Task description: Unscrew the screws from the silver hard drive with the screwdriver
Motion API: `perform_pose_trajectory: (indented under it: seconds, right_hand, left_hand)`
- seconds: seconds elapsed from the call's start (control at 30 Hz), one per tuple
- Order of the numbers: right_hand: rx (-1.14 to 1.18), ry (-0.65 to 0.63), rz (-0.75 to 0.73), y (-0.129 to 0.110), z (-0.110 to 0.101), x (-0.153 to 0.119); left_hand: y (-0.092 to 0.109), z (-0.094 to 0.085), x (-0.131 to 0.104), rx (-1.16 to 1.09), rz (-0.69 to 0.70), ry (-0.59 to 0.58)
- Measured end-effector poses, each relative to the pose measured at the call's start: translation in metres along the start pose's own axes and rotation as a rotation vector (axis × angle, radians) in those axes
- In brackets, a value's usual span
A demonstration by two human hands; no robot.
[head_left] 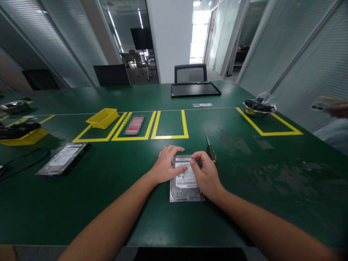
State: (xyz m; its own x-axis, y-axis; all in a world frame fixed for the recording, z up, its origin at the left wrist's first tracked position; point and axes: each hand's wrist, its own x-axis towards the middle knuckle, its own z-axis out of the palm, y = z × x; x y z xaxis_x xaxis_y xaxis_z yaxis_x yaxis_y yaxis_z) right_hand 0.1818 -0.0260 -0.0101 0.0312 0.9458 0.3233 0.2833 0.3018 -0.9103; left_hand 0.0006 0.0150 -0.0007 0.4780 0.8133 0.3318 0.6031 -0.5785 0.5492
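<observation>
A silver hard drive (187, 194) with a white label lies flat on the green table in front of me. My left hand (168, 165) rests on its left edge, fingers apart and thumb across the label. Over the upper right part of the drive is my right hand (205, 174), its thumb and forefinger pinched together at the label's top edge; what they pinch is too small to make out. Just beyond the right hand lies a screwdriver (211, 151) with a dark green and yellow handle.
Another hard drive (63, 157) lies to the left. Yellow tape outlines hold a yellow tray (102, 118), a pixelated pinkish object (135, 125) and a metal bowl (258, 108). A black panel (195, 89) lies at the back. At right, a person's hand (338, 108) holds a phone.
</observation>
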Motion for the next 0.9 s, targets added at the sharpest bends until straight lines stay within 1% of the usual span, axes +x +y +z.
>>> perform_pose_trajectory:
  seconds: [0.13,0.2,0.27,0.37,0.57,0.9]
  right_hand:
    - [-0.009,0.004,-0.012,0.0,-0.003,0.002]
    - [-0.007,-0.001,-0.023,-0.002,-0.005,0.003]
    - [0.009,-0.014,-0.035,-0.005,-0.006,0.002]
    - [0.061,-0.038,-0.05,-0.01,-0.007,0.0]
    - [0.204,-0.092,-0.024,-0.01,-0.006,-0.003]
    - [0.22,-0.171,0.058,-0.008,-0.01,-0.004]
  left_hand:
    - [0.01,-0.002,-0.001,0.034,0.149,0.206]
    - [0.015,-0.002,-0.003,0.062,0.229,0.242]
    - [0.018,-0.001,-0.005,0.098,0.296,0.243]
    - [0.02,0.001,-0.008,0.13,0.344,0.243]
    - [0.022,0.003,-0.009,0.103,0.386,0.29]
    - [0.022,0.002,-0.008,0.074,0.431,0.312]
